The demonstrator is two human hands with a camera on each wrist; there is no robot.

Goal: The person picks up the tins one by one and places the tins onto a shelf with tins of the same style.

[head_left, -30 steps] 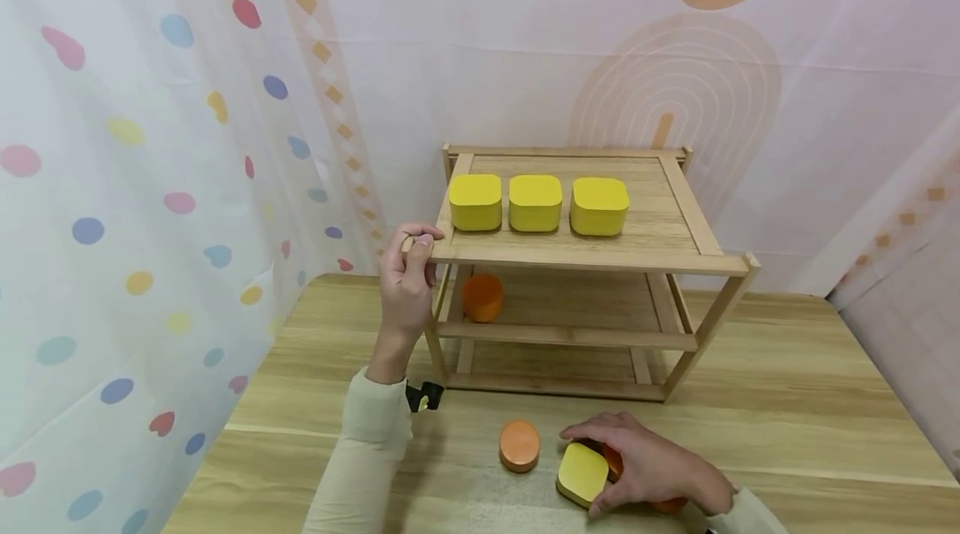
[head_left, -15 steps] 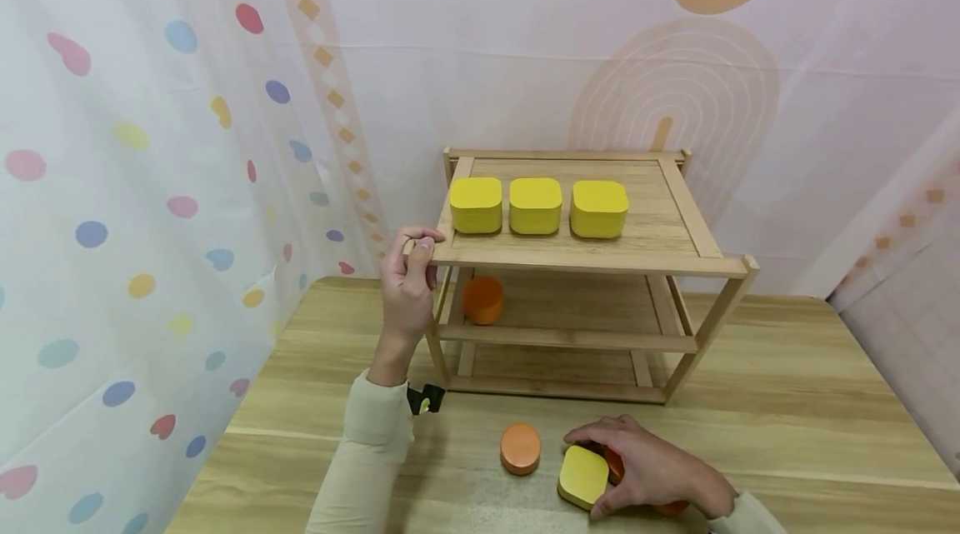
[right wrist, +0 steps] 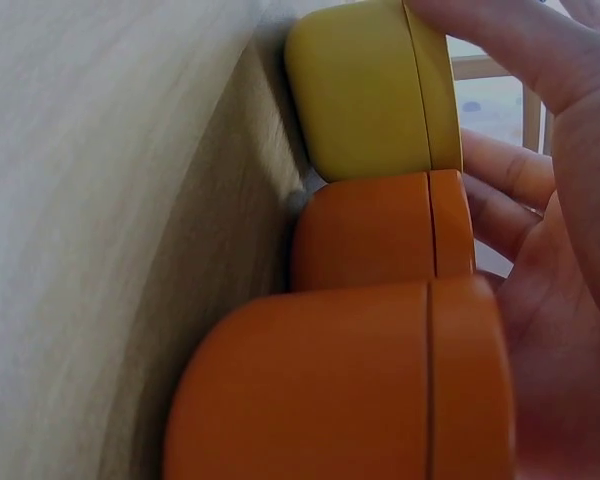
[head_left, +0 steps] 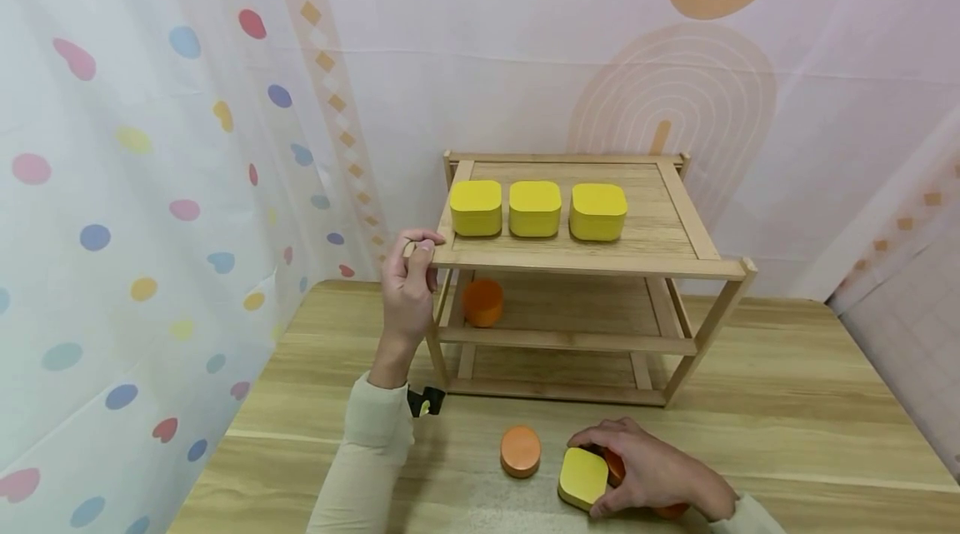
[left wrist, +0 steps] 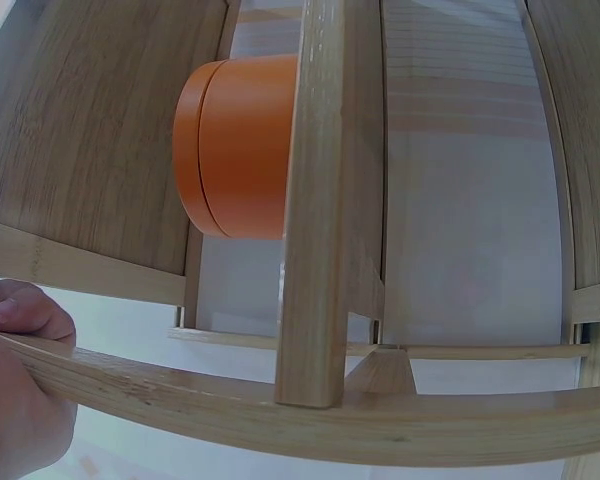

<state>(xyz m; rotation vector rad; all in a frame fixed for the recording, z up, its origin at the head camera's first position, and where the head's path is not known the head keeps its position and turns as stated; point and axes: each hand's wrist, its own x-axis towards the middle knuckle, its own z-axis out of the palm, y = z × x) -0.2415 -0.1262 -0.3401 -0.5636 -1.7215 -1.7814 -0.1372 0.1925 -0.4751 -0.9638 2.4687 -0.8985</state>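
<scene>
My left hand (head_left: 407,292) grips the front left corner of a wooden shelf rack (head_left: 570,266); in the left wrist view its fingers curl over the rail. On the table, my right hand (head_left: 645,467) holds a rounded-square yellow tin (head_left: 583,477) by opposite sides, between thumb and fingers. The right wrist view shows this yellow tin (right wrist: 365,95) with its lid seam, standing beside two orange tins, the nearer orange tin (right wrist: 320,390) and the farther one (right wrist: 370,235). In the head view my hand mostly hides those two.
Three yellow tins (head_left: 535,209) stand in a row on the rack's top board. One round orange tin (head_left: 483,302) sits at the left of the middle shelf. Another orange tin (head_left: 520,451) lies on the table (head_left: 787,401) left of my right hand. A patterned curtain hangs behind.
The head view has tilted up slightly, so the scene sits a little lower. Both hands keep their holds, and no tin has visibly moved.
</scene>
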